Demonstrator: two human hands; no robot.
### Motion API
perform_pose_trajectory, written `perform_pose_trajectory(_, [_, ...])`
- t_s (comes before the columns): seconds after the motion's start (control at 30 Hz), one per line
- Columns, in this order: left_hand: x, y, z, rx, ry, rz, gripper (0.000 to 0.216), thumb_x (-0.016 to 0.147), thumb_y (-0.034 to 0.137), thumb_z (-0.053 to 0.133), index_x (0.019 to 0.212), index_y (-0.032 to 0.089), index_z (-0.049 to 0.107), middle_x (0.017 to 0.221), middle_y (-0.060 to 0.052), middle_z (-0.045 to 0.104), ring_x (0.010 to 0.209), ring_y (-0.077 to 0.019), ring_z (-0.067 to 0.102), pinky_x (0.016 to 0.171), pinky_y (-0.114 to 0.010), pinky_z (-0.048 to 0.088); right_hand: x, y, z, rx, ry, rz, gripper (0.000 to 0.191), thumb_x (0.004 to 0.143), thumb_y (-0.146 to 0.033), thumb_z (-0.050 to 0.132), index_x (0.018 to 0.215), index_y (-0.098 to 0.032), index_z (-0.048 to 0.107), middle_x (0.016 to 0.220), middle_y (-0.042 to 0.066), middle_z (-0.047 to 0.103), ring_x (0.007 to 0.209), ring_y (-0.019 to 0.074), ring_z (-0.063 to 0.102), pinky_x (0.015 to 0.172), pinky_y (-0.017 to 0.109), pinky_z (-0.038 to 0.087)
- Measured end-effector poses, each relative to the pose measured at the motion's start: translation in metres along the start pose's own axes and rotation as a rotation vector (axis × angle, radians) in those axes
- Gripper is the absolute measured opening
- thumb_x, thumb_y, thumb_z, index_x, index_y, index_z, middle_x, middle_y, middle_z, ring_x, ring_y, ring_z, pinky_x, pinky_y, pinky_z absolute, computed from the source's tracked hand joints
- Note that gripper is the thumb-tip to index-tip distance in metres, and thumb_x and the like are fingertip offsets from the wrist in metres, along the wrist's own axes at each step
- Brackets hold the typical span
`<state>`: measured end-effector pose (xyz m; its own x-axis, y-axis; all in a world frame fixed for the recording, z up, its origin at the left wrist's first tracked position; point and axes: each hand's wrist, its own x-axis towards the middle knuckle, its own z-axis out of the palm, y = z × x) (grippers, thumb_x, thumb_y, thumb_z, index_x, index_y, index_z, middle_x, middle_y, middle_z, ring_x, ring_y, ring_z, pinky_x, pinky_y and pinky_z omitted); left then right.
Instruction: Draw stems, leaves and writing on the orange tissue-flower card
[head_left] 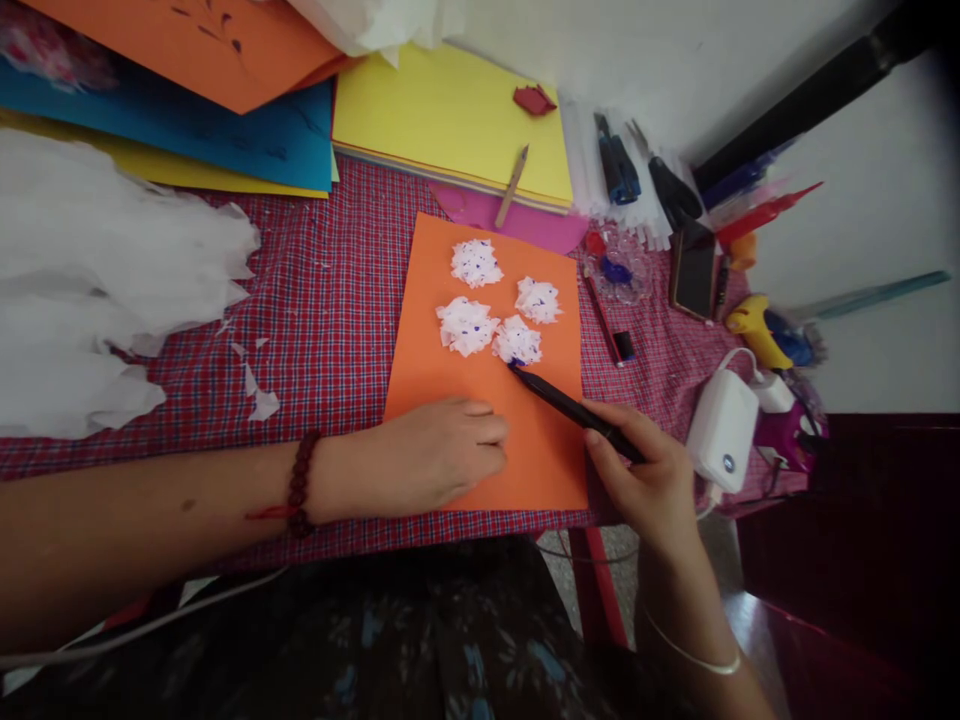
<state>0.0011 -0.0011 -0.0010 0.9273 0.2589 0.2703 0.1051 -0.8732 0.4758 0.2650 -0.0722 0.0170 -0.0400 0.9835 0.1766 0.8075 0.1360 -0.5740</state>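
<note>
My right hand (649, 475) is closed in a pinch around a slim black pen-like tool (559, 397), thumb and fingers meeting on its shaft. The tip is at the lower edge of the nearest white paper tuft (517, 338), beside a dark blue blot. Three other blue-flecked tufts (466, 326) sit with it on the upper half of the orange sheet (544, 470), which lies on the checked tablecloth (345, 250). My left hand (420, 455) rests across the sheet's lower left, fingers loosely curled under; I can't tell whether they hold anything. Beyond the sheet, a pencil (512, 187) leans over the edge of a yellow paper stack (450, 110), and a clear dish (634, 265) with red and blue in it stands near the sheet's upper right corner.
</note>
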Motion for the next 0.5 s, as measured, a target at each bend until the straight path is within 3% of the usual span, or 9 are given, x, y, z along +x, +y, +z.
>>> perform_pose_trajectory(0.17, [0.000,-0.001,0.000,-0.006,0.002,-0.001,0.014,0.094,0.014,0.056,0.081,0.016,0.060,0.087,-0.005,0.061,0.077,-0.0179,0.051,0.073,-0.033,0.041,-0.004,-0.004,-0.005,-0.078,0.061,0.006,0.029,0.088,-0.020,0.063,0.116,-0.023,0.071,0.096,0.005,0.074,0.083,0.0190,0.069,0.073,0.032,0.055])
perform_pose_trajectory(0.33, [0.001,0.000,-0.001,-0.004,-0.008,0.004,0.015,0.094,0.011,0.054,0.081,0.015,0.060,0.087,-0.005,0.061,0.076,-0.0175,0.051,0.074,-0.033,0.040,-0.013,-0.003,-0.012,-0.014,0.157,0.079,0.030,0.088,-0.019,0.064,0.115,-0.026,0.072,0.099,0.003,0.076,0.085,0.0184,0.070,0.075,0.031,0.055])
perform_pose_trajectory(0.5, [0.000,0.000,0.000,0.001,-0.022,-0.003,0.015,0.095,0.014,0.054,0.081,0.015,0.060,0.089,-0.005,0.062,0.079,-0.0181,0.051,0.076,-0.033,0.041,-0.011,-0.002,-0.005,0.088,0.124,0.108,0.028,0.088,-0.022,0.065,0.114,-0.027,0.073,0.099,0.003,0.076,0.085,0.0185,0.071,0.074,0.030,0.055])
